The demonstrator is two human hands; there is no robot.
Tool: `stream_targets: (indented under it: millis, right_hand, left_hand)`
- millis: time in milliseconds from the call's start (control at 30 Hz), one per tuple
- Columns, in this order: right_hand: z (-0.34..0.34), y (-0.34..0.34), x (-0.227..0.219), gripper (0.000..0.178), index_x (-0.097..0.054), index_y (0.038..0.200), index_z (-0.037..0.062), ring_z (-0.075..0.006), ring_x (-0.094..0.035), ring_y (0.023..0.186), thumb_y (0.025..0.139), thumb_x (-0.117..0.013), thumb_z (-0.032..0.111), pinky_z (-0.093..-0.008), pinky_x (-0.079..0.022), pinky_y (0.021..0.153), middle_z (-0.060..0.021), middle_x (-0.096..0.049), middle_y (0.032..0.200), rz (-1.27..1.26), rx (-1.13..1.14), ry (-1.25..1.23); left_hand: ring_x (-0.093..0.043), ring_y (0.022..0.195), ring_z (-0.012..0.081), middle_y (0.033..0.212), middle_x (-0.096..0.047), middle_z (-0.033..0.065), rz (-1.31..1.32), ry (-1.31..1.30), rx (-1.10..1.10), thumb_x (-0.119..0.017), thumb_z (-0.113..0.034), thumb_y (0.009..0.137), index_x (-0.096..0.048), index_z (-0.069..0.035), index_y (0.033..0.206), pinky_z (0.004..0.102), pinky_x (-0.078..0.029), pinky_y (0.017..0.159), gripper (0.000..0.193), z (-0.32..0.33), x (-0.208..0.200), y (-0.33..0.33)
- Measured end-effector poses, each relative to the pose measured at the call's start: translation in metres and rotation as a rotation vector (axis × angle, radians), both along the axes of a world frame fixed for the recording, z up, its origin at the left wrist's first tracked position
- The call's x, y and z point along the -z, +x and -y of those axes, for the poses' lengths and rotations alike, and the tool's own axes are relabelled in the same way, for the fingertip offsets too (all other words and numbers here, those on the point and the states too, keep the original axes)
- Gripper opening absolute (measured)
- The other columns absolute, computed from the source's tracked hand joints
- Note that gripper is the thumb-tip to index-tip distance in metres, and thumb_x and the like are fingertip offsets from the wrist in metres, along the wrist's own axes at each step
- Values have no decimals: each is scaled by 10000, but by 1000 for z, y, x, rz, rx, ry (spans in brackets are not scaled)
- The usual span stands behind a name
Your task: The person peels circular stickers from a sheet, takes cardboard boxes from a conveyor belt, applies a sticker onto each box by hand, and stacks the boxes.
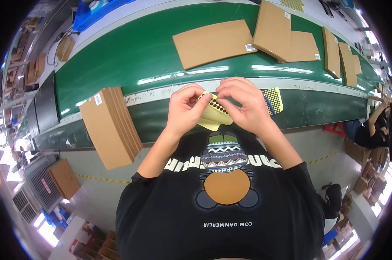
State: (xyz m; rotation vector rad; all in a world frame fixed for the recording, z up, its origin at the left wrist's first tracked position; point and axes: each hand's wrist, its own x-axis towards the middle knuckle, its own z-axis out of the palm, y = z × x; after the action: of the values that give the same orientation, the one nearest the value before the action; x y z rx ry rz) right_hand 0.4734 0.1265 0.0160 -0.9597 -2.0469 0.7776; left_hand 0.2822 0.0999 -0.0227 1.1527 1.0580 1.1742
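Between my hands is a pale yellow sheet (211,119) bearing rows of black round dots, held up near my chest with its lower part curling down. My left hand (186,106) pinches the sheet's upper left edge between thumb and fingers. My right hand (243,104) has thumb and fingers drawn together at the sheet's upper right; whether a dot is between the fingertips is too small to tell. Beside my right hand, a second yellow sheet with smaller black dots (274,96) lies on the bench, with a blue strip-like thing (269,105) against it.
A green conveyor belt (131,56) runs across in front, carrying flat brown cardboard boxes (215,43). Several cardboard boxes (107,128) stand stacked at my left on the near ledge. A blue bin (96,13) is at the far left. Another person (371,128) works at the far right.
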Motion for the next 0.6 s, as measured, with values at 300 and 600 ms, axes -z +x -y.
stream_targets:
  millis: [300, 600]
  right_hand:
    - [-121, 32, 141, 330, -556, 1229, 11, -153, -589, 1072, 910, -617, 69, -278, -470, 918, -91, -633, 1142, -482, 298, -582]
    - [-244, 25, 229, 776, -330, 1425, 56, -416, -393, 1306, 784, -695, 298, -454, -350, 1082, -277, -401, 1392, 349, 644, -351]
  left_hand:
    - [-628, 963, 189, 1080, -649, 119, 192, -419, -351, -550, -127, 971, -585, 64, 1159, 303, -512, 856, 270, -102, 173, -53]
    - [-631, 949, 206, 1077, -633, 142, 297, -505, -413, -556, -101, 966, -573, 53, 1077, 322, -534, 806, 190, -131, 205, -69]
